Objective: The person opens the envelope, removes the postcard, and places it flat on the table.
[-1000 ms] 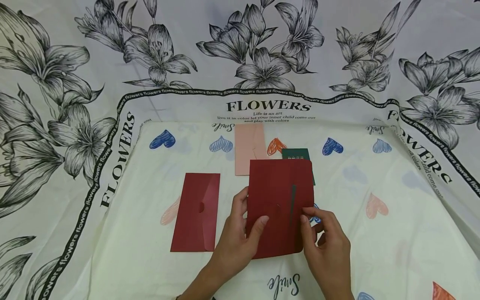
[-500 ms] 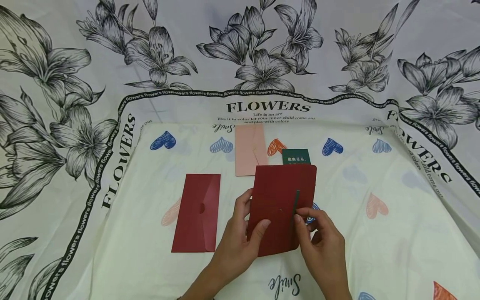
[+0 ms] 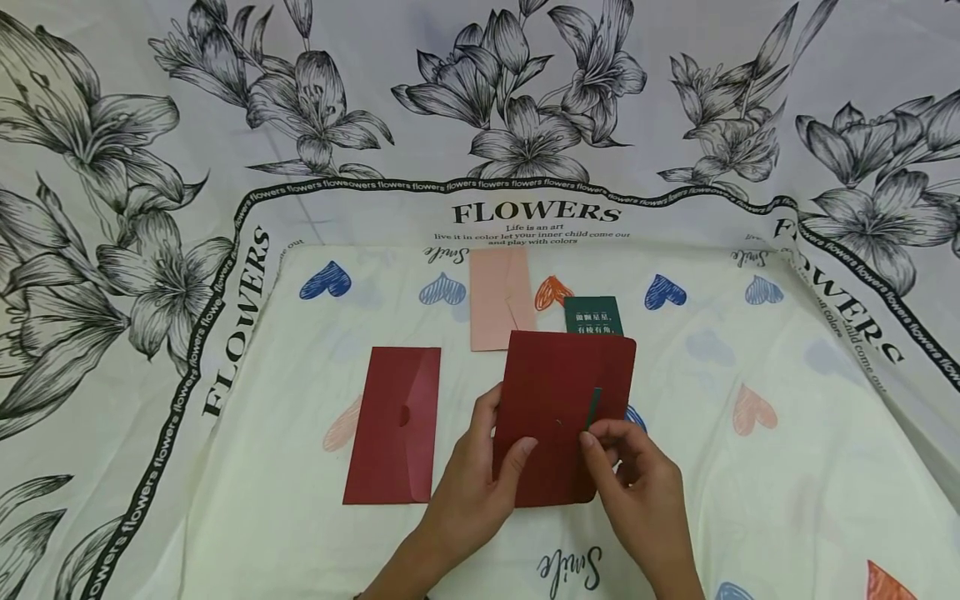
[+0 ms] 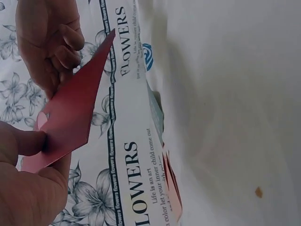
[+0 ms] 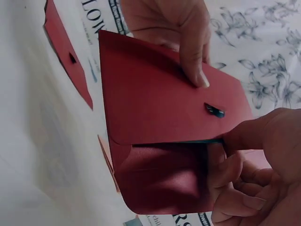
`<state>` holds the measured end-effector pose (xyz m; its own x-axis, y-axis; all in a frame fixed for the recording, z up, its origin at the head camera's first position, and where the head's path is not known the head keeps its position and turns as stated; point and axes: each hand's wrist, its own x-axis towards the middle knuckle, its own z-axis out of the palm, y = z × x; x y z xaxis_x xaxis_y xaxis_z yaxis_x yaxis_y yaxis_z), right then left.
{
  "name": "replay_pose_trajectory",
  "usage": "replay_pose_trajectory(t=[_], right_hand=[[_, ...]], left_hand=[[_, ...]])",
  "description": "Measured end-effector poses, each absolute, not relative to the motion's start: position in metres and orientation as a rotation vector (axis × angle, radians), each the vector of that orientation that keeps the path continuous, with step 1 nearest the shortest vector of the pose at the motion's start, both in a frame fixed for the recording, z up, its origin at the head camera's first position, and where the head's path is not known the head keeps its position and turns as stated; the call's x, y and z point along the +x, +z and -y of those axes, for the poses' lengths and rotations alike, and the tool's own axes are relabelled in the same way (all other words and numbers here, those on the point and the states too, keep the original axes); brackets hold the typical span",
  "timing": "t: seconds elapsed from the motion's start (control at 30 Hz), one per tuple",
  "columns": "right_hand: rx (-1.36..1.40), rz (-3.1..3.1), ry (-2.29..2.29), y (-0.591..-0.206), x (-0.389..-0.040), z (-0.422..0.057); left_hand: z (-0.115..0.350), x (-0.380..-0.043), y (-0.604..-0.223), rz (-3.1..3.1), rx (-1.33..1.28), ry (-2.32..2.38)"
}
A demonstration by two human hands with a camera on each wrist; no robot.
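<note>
In my left hand [image 3: 472,479] I hold a red envelope [image 3: 555,375], the thumb across its face and the fingers behind. In the right wrist view its flap [image 5: 164,174] stands unfolded, beside the pocket's mouth. A thin strip of a green card [image 3: 597,400] shows along that mouth, the rest hidden inside. My right hand [image 3: 645,492] pinches the envelope at this edge with thumb and forefinger, right at the green strip. Whether the fingertips also grip the card cannot be told. The small slot [image 5: 214,110] in the envelope's face shows dark green.
Left of my hands lies a second red envelope [image 3: 393,425]. Farther back are a pink envelope [image 3: 498,300] and a green card with white characters [image 3: 592,315], partly covered by the held envelope. A pale cloth with hearts [image 3: 810,500] lies beneath everything.
My right hand has shifted left from the envelope's outer right edge to the green strip. The envelope has moved slightly toward me, uncovering more of the green card behind it.
</note>
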<state>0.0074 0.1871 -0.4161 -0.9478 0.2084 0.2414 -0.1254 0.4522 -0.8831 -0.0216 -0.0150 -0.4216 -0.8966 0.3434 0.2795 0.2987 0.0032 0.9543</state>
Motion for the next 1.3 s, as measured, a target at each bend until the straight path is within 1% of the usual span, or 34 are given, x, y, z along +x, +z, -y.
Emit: replay_pose_trajectory(t=[0.23,0.77,1.3], right_hand=[[-0.076,2.384,1.603,-0.415,0.008,-0.193],[-0.223,2.412,1.476,-0.409,0.007,-0.206],[-0.297,2.428,1.331,-0.408,0.003,-0.226]], left_hand=[[0.015,-0.024,-0.423,-2.189,0.735,2.078],[0.018,-0.028,-0.420,-2.189,0.636,2.044],[0.024,-0.029,-0.419,-2.207,0.572,2.032]])
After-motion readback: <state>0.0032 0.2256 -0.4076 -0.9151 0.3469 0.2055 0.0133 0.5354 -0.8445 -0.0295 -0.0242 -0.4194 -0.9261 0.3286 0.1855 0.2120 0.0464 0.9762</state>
